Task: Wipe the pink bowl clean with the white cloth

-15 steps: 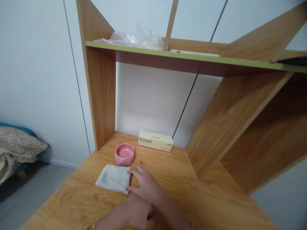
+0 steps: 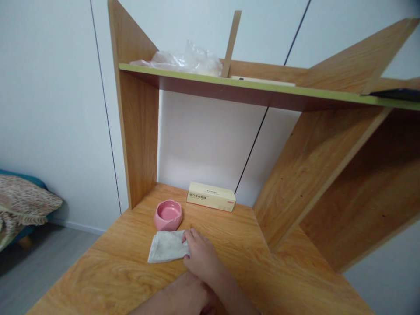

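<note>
Fingers [image 2: 188, 236] of my right hand [image 2: 202, 258] are pinching the pale cloth [image 2: 167, 247]; can't tell on my left hand [image 2: 193, 293]; guessing I'm gathering cloth, next move needing a snug hold.

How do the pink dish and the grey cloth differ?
The pink dish has a hollow with an angular rim; the grey cloth is folded into a low, flattish piece. The dish looks hard and smooth, the cloth soft. The right hand touches the cloth, not the dish. Both are on the desk.

Cloth [image 2: 167, 247]: matt fabric. Bowl [image 2: 168, 225]: smooth, glossy. Desk [image 2: 278, 286]: wood-grain, low sheen. Box [image 2: 211, 197]: smooth card. Bag [image 2: 188, 61]: crinkled plastic.
</note>
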A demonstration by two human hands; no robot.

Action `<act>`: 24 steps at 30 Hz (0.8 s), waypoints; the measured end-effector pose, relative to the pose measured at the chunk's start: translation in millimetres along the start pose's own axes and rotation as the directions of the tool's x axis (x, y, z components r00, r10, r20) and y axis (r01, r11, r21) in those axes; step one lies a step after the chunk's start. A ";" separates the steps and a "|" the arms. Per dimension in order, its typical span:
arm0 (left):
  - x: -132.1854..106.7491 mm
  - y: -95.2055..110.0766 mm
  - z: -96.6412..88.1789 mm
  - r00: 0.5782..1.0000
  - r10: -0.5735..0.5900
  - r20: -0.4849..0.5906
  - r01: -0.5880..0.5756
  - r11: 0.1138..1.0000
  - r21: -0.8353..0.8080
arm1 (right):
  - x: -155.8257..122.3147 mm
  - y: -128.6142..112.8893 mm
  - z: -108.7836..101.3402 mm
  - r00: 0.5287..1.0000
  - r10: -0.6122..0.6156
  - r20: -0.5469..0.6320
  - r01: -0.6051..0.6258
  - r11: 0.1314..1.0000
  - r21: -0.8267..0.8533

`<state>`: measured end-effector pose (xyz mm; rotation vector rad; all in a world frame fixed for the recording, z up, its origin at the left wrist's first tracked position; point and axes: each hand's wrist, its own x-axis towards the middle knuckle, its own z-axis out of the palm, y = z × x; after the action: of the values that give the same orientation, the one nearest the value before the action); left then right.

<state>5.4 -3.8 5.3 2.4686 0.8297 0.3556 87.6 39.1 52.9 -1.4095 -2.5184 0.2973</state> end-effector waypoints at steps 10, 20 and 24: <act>-3.9 -6.1 -5.7 0.992 0.104 -0.073 -0.089 0.977 0.192 | -32.6 58.8 -16.0 0.985 0.168 -0.030 -0.167 0.985 0.037; -2.4 -10.5 -28.0 0.962 0.165 -0.219 -0.093 0.947 0.306 | -54.7 65.8 -24.6 0.982 0.165 -0.093 -0.168 0.985 -0.026; -2.5 -13.9 -29.5 0.938 0.136 -0.319 -0.047 0.961 0.272 | -53.7 49.8 -19.5 0.989 0.054 -0.139 -0.060 0.997 -0.040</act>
<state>-14.9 15.4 22.3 2.7426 0.9489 0.7628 161.0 19.9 51.1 -1.4679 -2.3907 0.1502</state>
